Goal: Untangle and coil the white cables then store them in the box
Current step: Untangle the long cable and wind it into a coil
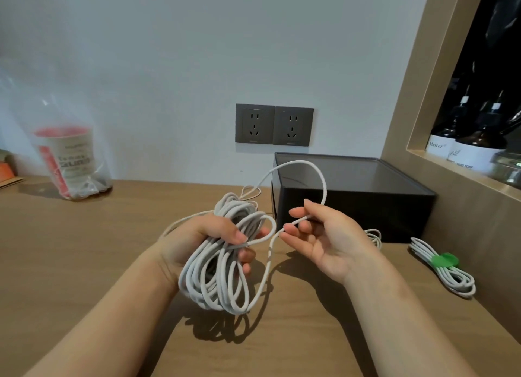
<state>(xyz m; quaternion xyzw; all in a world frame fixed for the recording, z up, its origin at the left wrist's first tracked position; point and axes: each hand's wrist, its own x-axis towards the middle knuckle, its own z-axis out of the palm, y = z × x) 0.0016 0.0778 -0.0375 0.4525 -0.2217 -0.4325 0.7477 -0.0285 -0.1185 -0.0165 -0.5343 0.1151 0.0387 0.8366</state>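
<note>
My left hand [205, 238] grips a thick bundle of coiled white cable [217, 275] above the wooden table, the loops hanging below my fingers. A loose strand [324, 185] arcs up from the bundle and over to my right hand [324, 235], which pinches it between thumb and fingers, palm up. Behind my right hand stands the dark box [352, 196], its top looking dark and smooth. A second white cable [445, 269], coiled and bound with a green tie, lies on the table to the right. Another bit of white cable [373, 235] shows by the box's front.
A clear plastic bag with a red-lidded paper cup [70, 156] stands at the back left. Two grey wall sockets [275, 125] sit above the box. A wooden niche on the right holds dark soap bottles [476, 139]. The wooden table [84, 249] stretches left and forward.
</note>
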